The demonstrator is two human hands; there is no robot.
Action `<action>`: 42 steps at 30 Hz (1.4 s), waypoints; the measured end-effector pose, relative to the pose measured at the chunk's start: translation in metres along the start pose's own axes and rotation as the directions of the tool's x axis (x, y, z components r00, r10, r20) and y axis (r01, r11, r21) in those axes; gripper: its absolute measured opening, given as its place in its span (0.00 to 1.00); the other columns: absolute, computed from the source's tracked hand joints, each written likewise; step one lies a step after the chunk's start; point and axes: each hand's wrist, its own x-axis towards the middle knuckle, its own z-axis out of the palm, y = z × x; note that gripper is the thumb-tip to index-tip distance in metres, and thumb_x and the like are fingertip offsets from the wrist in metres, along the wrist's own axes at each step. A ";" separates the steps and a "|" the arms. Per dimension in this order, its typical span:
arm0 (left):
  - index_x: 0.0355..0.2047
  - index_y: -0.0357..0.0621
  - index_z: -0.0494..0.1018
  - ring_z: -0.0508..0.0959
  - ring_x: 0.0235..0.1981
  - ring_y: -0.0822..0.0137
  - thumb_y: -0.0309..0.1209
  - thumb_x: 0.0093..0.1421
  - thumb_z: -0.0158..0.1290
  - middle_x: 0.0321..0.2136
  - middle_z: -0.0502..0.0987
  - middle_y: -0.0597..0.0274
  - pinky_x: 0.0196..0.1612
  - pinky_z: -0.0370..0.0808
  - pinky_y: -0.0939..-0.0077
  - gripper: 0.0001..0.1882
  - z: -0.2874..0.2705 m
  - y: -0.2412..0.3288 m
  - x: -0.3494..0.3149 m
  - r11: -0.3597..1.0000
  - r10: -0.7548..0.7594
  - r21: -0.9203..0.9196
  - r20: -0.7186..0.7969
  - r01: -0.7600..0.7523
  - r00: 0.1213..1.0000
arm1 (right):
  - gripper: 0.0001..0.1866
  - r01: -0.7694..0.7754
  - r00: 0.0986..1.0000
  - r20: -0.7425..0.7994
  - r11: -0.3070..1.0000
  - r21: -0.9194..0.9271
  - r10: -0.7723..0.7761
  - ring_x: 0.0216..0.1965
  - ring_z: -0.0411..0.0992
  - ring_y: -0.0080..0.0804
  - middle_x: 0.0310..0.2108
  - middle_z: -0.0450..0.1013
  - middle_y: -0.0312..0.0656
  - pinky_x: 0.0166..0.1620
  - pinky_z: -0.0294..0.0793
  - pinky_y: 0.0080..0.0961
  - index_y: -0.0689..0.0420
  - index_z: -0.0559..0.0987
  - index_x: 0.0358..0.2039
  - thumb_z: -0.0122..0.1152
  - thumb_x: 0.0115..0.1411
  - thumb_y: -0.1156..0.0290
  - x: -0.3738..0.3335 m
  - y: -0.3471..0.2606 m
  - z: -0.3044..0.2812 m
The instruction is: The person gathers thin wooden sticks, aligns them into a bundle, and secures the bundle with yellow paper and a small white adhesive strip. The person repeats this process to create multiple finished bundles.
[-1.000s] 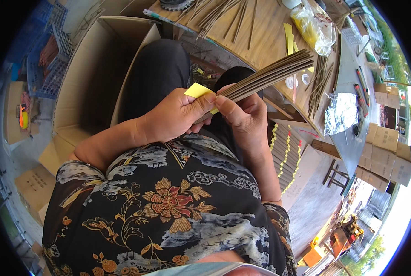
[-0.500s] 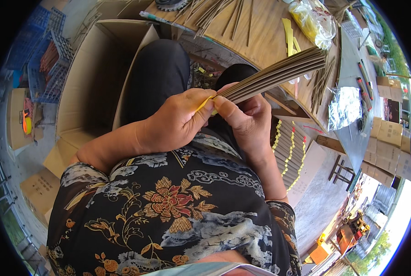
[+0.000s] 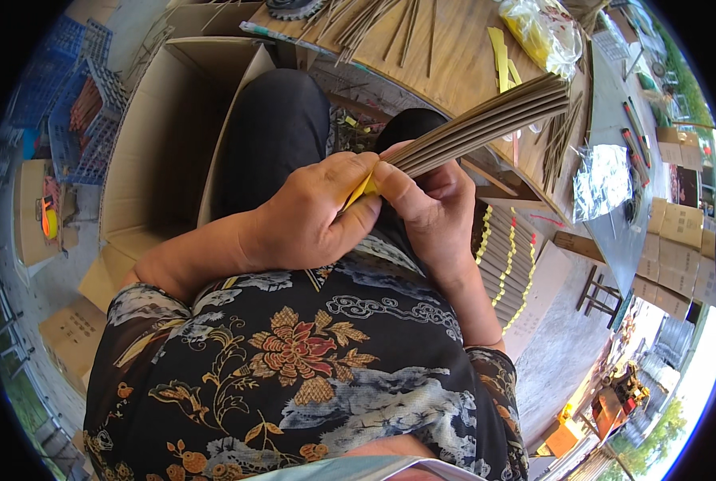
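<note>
A bundle of thin brown incense sticks (image 3: 486,124) slants up to the right in front of me, its far ends fanned slightly. My right hand (image 3: 434,212) is closed round its lower part, thumb on top. At the near end a yellow paper strip (image 3: 362,191) wraps the sticks, and my left hand (image 3: 314,208) pinches it between thumb and fingers. The two hands almost touch. How far the strip goes round the bundle is hidden by my fingers.
Loose sticks (image 3: 367,26), yellow strips (image 3: 500,60) and a clear plastic bag (image 3: 540,38) lie on the wooden table (image 3: 458,48). An opened cardboard box (image 3: 153,152) stands at my left. Yellow-banded bundles (image 3: 506,268) lie at my right, below a grey table with silver foil (image 3: 602,184).
My left thumb has shifted down from the bundle, and more of the yellow strip shows. The bundle's far end has risen slightly. Both hands keep their hold.
</note>
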 end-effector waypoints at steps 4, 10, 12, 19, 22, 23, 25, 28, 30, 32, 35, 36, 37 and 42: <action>0.43 0.29 0.63 0.73 0.30 0.53 0.21 0.50 0.51 0.31 0.69 0.46 0.33 0.71 0.70 0.18 0.006 -0.004 0.003 0.984 0.058 0.167 -0.022 -0.054 0.998 | 0.09 -0.013 1.000 -0.027 1.000 -0.023 0.012 0.25 0.64 0.13 0.26 0.71 0.33 0.28 0.63 0.10 0.64 0.72 0.34 0.56 0.53 0.74 0.000 0.001 -0.002; 0.44 0.28 0.62 0.73 0.34 0.49 0.19 0.50 0.52 0.34 0.70 0.44 0.36 0.72 0.69 0.21 0.008 -0.010 0.010 0.891 0.148 0.432 0.017 -0.140 0.989 | 0.11 -0.064 0.997 -0.035 0.997 -0.050 0.062 0.19 0.60 0.12 0.21 0.67 0.31 0.22 0.58 0.10 0.64 0.72 0.34 0.55 0.55 0.69 0.007 0.001 -0.007; 0.45 0.27 0.61 0.73 0.34 0.49 0.18 0.49 0.51 0.34 0.69 0.44 0.35 0.72 0.68 0.22 0.008 -0.016 0.011 0.855 0.171 0.490 0.042 -0.170 0.984 | 0.12 -0.116 0.993 -0.004 0.992 -0.039 0.116 0.18 0.60 0.13 0.20 0.66 0.31 0.21 0.58 0.11 0.64 0.72 0.34 0.56 0.55 0.67 0.012 0.002 -0.012; 0.46 0.27 0.58 0.72 0.32 0.51 0.15 0.45 0.50 0.34 0.69 0.46 0.34 0.72 0.68 0.25 0.006 -0.025 0.015 0.815 0.186 0.549 0.055 -0.185 0.981 | 0.17 0.087 0.983 0.166 0.994 -0.061 -0.075 0.20 0.62 0.15 0.21 0.67 0.32 0.23 0.62 0.11 0.64 0.71 0.38 0.59 0.53 0.64 0.020 0.000 -0.020; 0.47 0.28 0.58 0.72 0.32 0.51 0.15 0.46 0.50 0.33 0.69 0.47 0.34 0.72 0.68 0.25 0.008 -0.024 0.017 0.833 0.182 0.527 0.027 -0.169 0.983 | 0.18 -0.021 0.985 0.168 0.996 -0.090 0.036 0.20 0.62 0.15 0.22 0.68 0.33 0.23 0.62 0.11 0.64 0.71 0.39 0.62 0.51 0.67 0.023 0.002 -0.022; 0.46 0.28 0.58 0.72 0.32 0.51 0.15 0.46 0.50 0.33 0.69 0.47 0.34 0.72 0.68 0.25 0.008 -0.022 0.017 0.847 0.165 0.510 0.017 -0.150 0.986 | 0.18 -0.042 0.984 0.171 0.995 -0.090 0.057 0.20 0.62 0.15 0.23 0.68 0.33 0.22 0.62 0.11 0.64 0.70 0.39 0.62 0.50 0.68 0.024 0.002 -0.024; 0.47 0.26 0.57 0.71 0.35 0.48 0.17 0.45 0.50 0.35 0.68 0.43 0.37 0.71 0.66 0.26 0.006 -0.020 0.017 0.864 0.117 0.486 0.053 -0.128 0.992 | 0.18 -0.084 0.980 0.175 0.992 -0.089 0.099 0.20 0.62 0.14 0.24 0.69 0.34 0.22 0.61 0.11 0.64 0.70 0.39 0.63 0.50 0.71 0.024 0.002 -0.027; 0.47 0.25 0.57 0.71 0.38 0.46 0.17 0.46 0.49 0.36 0.68 0.41 0.39 0.71 0.65 0.26 0.001 -0.014 0.019 0.897 0.076 0.430 0.074 -0.101 0.994 | 0.17 -0.061 0.979 0.182 0.984 -0.169 0.092 0.20 0.62 0.14 0.24 0.70 0.35 0.21 0.62 0.11 0.65 0.70 0.39 0.62 0.50 0.72 0.024 0.001 -0.030; 0.47 0.28 0.58 0.71 0.37 0.48 0.17 0.47 0.50 0.35 0.69 0.43 0.39 0.71 0.66 0.25 0.000 -0.013 0.020 0.911 0.077 0.402 0.061 -0.095 0.995 | 0.16 -0.060 0.971 0.213 0.974 -0.220 0.108 0.20 0.63 0.15 0.25 0.70 0.35 0.22 0.63 0.11 0.65 0.70 0.39 0.61 0.50 0.74 0.026 -0.003 -0.033; 0.48 0.32 0.59 0.73 0.35 0.52 0.18 0.50 0.50 0.34 0.70 0.47 0.37 0.71 0.69 0.23 0.000 -0.014 0.020 0.916 0.095 0.388 0.037 -0.102 0.995 | 0.16 -0.058 0.968 0.221 0.965 -0.256 0.116 0.21 0.64 0.15 0.25 0.71 0.35 0.23 0.64 0.12 0.65 0.70 0.39 0.60 0.50 0.76 0.026 -0.006 -0.033; 0.48 0.33 0.60 0.73 0.36 0.54 0.18 0.50 0.50 0.36 0.70 0.48 0.39 0.70 0.71 0.24 -0.003 -0.011 0.019 0.952 0.032 0.304 0.052 -0.046 0.998 | 0.15 -0.028 0.969 0.226 0.954 -0.299 0.099 0.24 0.66 0.15 0.27 0.71 0.35 0.25 0.66 0.13 0.65 0.70 0.40 0.60 0.51 0.77 0.026 -0.007 -0.033; 0.49 0.33 0.60 0.73 0.36 0.55 0.18 0.49 0.50 0.36 0.70 0.48 0.39 0.70 0.72 0.24 -0.003 -0.010 0.018 0.952 0.033 0.304 0.052 -0.047 0.998 | 0.15 0.001 0.966 0.245 0.947 -0.320 0.082 0.24 0.66 0.15 0.28 0.71 0.35 0.25 0.67 0.13 0.65 0.70 0.40 0.60 0.51 0.77 0.027 -0.006 -0.034; 0.49 0.33 0.59 0.73 0.36 0.56 0.18 0.49 0.50 0.36 0.70 0.49 0.39 0.69 0.72 0.25 -0.002 -0.009 0.017 0.951 0.034 0.304 0.052 -0.048 0.998 | 0.15 0.029 0.962 0.265 0.940 -0.340 0.066 0.25 0.66 0.15 0.28 0.71 0.35 0.26 0.67 0.13 0.65 0.70 0.39 0.59 0.51 0.78 0.028 -0.005 -0.036; 0.50 0.32 0.58 0.72 0.34 0.62 0.20 0.52 0.49 0.36 0.69 0.51 0.37 0.69 0.76 0.24 -0.005 0.008 0.016 0.988 -0.065 0.147 0.073 0.054 0.995 | 0.13 0.174 0.957 0.283 0.913 -0.369 -0.068 0.27 0.73 0.24 0.25 0.74 0.42 0.30 0.72 0.21 0.63 0.73 0.31 0.64 0.47 0.72 0.028 -0.009 -0.037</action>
